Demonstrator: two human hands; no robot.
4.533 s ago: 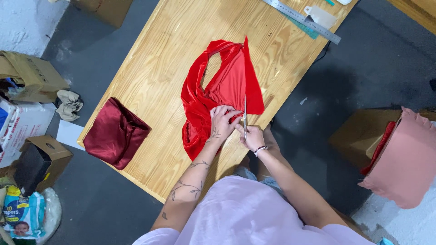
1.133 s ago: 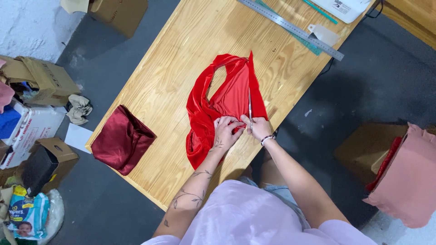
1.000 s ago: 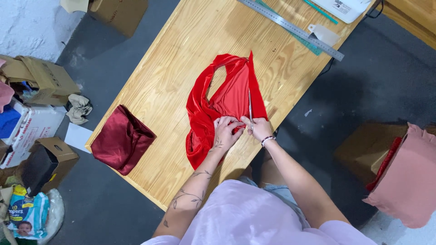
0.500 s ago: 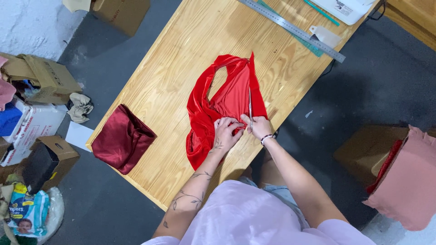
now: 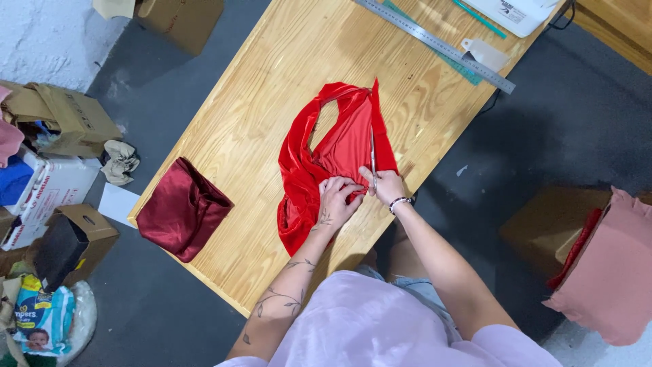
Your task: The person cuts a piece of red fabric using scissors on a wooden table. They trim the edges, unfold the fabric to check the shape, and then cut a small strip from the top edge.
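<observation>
The red fabric [image 5: 326, 160] lies bunched on the wooden table [image 5: 258, 88], near its front edge. The left hand [image 5: 337, 202] presses flat on the cloth, fingers spread, gripping nothing. The right hand [image 5: 386, 185] is closed around the scissors [image 5: 373, 155], blades pointing away along the fabric. A dark red folded cloth [image 5: 182, 207] sits well apart at the table's left edge.

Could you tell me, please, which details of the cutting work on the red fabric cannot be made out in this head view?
- Scissors: only thin blades show; the right hand hides the handles and its grip.
- Cut line in the red fabric: too small to trace.
- Fabric under the left hand: covered by the fingers.
- Table: far end cut off by the top edge.
</observation>
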